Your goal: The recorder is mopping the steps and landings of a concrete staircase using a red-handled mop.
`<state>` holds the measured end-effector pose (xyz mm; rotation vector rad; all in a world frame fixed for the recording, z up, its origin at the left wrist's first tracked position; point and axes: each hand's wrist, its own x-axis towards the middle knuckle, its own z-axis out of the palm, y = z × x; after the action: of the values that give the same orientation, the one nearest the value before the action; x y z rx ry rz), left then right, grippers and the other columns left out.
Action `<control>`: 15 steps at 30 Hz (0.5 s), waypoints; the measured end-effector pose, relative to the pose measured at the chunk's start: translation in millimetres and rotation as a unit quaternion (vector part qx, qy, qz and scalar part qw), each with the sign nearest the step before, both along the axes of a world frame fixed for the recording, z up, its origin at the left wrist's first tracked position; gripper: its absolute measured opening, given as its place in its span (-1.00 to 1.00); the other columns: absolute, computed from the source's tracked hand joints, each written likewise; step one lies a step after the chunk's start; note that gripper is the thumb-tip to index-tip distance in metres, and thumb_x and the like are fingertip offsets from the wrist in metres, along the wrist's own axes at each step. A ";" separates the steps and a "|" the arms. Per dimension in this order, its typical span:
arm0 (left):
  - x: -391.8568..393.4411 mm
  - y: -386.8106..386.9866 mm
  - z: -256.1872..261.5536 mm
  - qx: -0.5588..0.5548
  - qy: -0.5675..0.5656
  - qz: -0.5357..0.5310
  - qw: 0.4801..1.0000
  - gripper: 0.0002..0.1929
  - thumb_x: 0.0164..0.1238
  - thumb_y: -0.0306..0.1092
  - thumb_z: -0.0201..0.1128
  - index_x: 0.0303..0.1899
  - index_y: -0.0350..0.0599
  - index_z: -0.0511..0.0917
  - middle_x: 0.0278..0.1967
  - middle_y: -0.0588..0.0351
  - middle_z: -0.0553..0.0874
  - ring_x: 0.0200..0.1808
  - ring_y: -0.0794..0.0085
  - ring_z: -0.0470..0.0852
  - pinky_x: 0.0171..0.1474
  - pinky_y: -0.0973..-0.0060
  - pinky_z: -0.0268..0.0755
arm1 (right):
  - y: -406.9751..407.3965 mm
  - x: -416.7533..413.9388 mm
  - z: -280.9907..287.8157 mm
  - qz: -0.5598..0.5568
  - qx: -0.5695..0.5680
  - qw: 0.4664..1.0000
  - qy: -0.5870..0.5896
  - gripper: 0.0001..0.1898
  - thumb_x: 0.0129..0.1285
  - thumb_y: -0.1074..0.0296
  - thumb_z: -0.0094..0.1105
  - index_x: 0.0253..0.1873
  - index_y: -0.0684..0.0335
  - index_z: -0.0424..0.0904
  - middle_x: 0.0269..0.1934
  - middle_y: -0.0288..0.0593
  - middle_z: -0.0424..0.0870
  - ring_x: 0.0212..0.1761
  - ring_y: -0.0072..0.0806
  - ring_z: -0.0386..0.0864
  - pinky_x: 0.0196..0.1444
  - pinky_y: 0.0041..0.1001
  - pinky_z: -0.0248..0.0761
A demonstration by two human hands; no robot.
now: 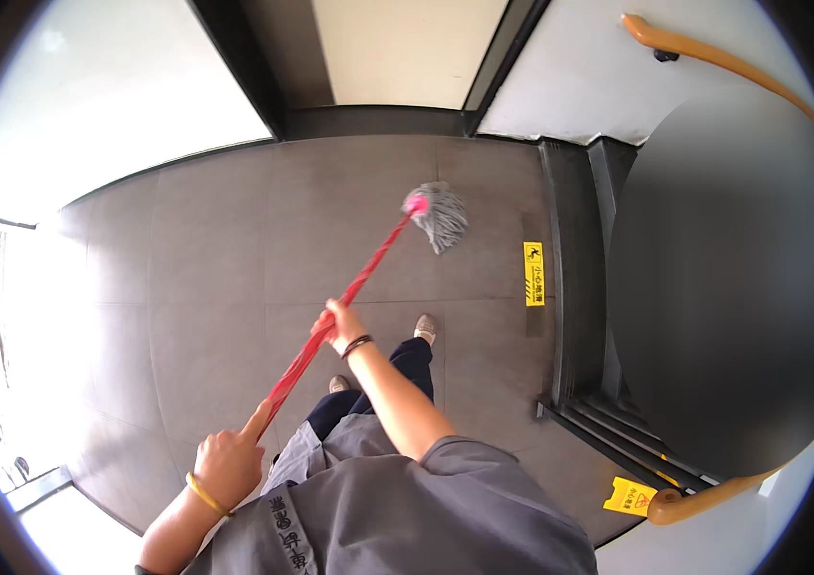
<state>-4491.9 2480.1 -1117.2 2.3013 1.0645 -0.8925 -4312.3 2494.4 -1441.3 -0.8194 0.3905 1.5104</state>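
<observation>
A string mop with a red-wrapped handle (367, 273) slants across the picture from lower left to upper centre. My left hand (229, 460), with a yellow band at the wrist, grips the handle near its top end, the index finger stretched along it. Lower on the shaft my right hand (336, 327), a dark band at its wrist, is closed around the handle. A pink socket (417, 205) joins the handle to the grey mop head (444, 219). Its strands lie on the grey tiled floor (205, 244), fanned towards the right.
Right of the mop are dark steps (579, 273), partly covered by a blurred oval. A yellow caution sticker (534, 273) lies before them. Wooden handrails (723, 57) flank the steps; a yellow caution sign (629, 497) is at lower right. A dark-framed doorway (392, 57) stands ahead.
</observation>
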 end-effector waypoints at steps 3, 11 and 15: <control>-89.2 -13.3 -16.8 -0.027 -0.049 0.078 0.995 -0.24 0.10 -0.39 0.22 0.38 0.08 0.08 -0.53 -0.12 0.62 -0.48 0.08 0.66 -0.37 0.17 0.51 | 13.9 -89.8 -16.0 0.158 -0.079 0.980 -0.089 -0.77 0.25 0.20 0.03 -0.35 0.25 0.44 -0.58 -0.15 0.54 -0.52 -0.29 0.61 -0.43 -0.21 0.58; -165.9 -41.9 -43.6 -0.279 -0.242 0.496 0.786 -0.22 0.04 -0.54 0.22 0.38 0.00 0.16 -0.56 0.26 0.43 -0.69 0.64 0.35 -0.64 0.63 0.23 | 35.0 -153.2 24.8 0.434 -0.141 0.842 -0.286 -0.75 0.10 0.36 0.15 -0.35 0.52 0.51 -0.45 0.06 0.63 -0.54 -0.22 0.65 -0.66 -0.31 0.59; -69.2 9.8 -32.6 -0.451 -0.198 0.662 0.565 -0.19 0.14 -0.63 0.08 0.43 0.17 -0.02 -0.66 0.35 0.23 -0.74 0.66 0.17 -0.71 0.61 0.00 | 71.7 -83.4 -11.4 0.392 -0.156 0.818 -0.391 -0.74 0.05 0.31 0.13 -0.41 0.49 0.51 -0.54 0.03 0.62 -0.56 -0.22 0.65 -0.66 -0.30 0.57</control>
<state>-4561.1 2489.9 -1149.7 0.3842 1.2467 -0.0932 -4395.7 2566.0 -1452.7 -1.9340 -0.3934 1.6793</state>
